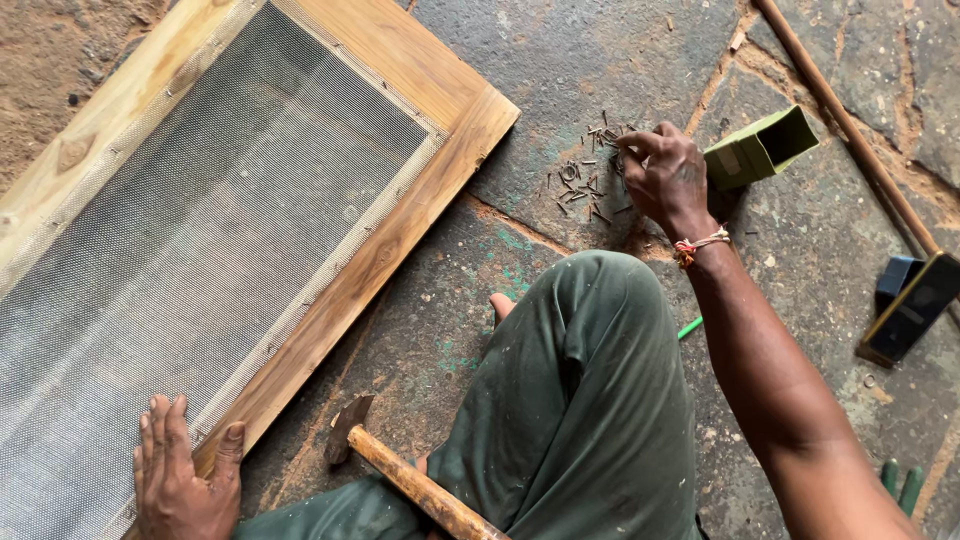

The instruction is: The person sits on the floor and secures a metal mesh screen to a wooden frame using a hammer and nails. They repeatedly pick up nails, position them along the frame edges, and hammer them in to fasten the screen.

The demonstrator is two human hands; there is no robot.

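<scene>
The wooden frame (395, 235) with its grey wire mesh (190, 260) fills the left of the view, its long axis running from seven o'clock up to one o'clock. At its lower edge the left hand (185, 480) lies flat and open, fingers spread on the mesh, thumb pressed against the wooden rail; it grips nothing.

Just to the right, at six o'clock, a hammer (400, 470) rests on the stone floor (560, 70), its metal head pointing toward eleven o'clock and its wooden handle trailing toward five o'clock under the green-trousered knee (580, 390). Neither hand touches it, and the left hand is the nearer of the two.

Further right, at about one o'clock, a scatter of small nails (585, 180) lies loose on the floor. The right hand (662, 180) is on the pile's right edge, fingers curled and pinched together at the nails; whether a nail is already between the fingertips I cannot tell. The pile lies at nine o'clock from that hand, touching it.

Just beyond the hand, at three o'clock from it, sits an open green box (760, 148), lying on its side.
</scene>
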